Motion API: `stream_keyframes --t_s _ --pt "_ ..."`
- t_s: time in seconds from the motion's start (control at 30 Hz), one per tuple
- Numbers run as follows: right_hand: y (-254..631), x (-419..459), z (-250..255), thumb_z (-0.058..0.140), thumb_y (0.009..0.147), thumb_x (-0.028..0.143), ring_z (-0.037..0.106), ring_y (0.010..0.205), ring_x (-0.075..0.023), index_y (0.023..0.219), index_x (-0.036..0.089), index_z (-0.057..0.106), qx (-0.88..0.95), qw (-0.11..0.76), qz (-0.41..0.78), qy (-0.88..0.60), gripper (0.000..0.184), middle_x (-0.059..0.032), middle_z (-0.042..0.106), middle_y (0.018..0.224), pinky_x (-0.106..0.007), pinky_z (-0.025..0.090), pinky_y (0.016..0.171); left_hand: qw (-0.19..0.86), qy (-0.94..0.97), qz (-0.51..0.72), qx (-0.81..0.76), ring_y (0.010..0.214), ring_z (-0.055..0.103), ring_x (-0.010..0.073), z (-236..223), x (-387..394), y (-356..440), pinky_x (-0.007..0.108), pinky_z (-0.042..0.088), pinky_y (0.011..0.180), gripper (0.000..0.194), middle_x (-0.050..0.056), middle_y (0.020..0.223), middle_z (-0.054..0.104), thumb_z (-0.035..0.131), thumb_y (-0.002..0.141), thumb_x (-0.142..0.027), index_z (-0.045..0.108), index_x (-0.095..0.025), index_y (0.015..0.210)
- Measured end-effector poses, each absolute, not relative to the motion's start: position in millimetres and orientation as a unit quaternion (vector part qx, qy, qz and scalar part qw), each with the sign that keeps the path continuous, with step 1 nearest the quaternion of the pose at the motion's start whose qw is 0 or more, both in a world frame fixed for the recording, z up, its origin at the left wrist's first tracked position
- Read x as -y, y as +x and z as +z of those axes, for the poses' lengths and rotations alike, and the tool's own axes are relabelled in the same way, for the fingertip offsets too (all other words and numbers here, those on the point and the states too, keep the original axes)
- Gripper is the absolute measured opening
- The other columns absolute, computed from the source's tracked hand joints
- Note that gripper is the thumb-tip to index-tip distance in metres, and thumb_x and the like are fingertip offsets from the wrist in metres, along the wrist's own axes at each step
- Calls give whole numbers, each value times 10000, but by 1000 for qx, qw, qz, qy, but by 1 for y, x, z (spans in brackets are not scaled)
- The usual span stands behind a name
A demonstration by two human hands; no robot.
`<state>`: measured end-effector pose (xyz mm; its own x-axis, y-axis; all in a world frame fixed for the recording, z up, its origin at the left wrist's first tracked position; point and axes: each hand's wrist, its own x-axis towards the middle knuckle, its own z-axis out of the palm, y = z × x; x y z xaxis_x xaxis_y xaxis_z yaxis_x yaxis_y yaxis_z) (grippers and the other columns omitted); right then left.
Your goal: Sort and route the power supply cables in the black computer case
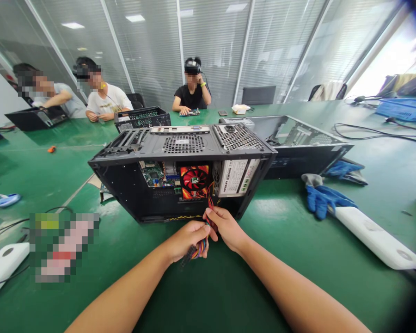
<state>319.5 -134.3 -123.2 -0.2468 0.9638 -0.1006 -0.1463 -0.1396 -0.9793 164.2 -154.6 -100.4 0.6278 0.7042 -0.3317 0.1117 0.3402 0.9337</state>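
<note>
A black computer case point(121, 189) stands on the green table with its side open towards me. Inside it are a green motherboard point(154, 175), a red and orange cooling fan point(195, 181) and a labelled power supply point(236, 178). A bundle of coloured power cables point(201, 247) runs out of the case, with a black connector point(188, 257) at its end. My left hand point(189, 238) is closed around the bundle, close to that connector. Higher up, in front of the case opening, my right hand point(225, 226) pinches the same cables. Some fingertips are hidden behind the cables.
Blue work gloves point(321, 199) and a white power strip point(377, 236) lie at the right. Behind stands another open case point(305, 159). A second white strip point(3, 263) and black cords are at the left. Several people sit across the table point(72, 162).
</note>
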Motion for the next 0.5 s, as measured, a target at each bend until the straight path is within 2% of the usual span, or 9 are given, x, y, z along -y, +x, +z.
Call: stream_keyframes --t_s 0.2,0.4,0.5 --pt "318 134 -121 592 810 588 412 355 -89 715 172 568 481 438 626 -430 428 73 422 417 -215 260 393 654 579 214 -438 432 525 102 -104 157 172 195 354 422 485 -20 586 543 507 845 -612 586 -134 861" --pt "319 133 -120 633 772 583 353 435 -78 685 162 591 481 457 603 -443 431 67 385 490 -219 299 414 416 732 235 -487 530 532 130 -102 159 175 230 357 554 308 1 560 559 448 916 -327 617 -152 727" --pt "319 134 -119 632 775 581 350 436 -76 685 164 590 482 457 601 -444 429 68 381 490 -218 300 415 390 748 239 -481 549 531 136 -103 158 174 234 353 568 303 4 565 566 453 917 -311 634 -153 733"
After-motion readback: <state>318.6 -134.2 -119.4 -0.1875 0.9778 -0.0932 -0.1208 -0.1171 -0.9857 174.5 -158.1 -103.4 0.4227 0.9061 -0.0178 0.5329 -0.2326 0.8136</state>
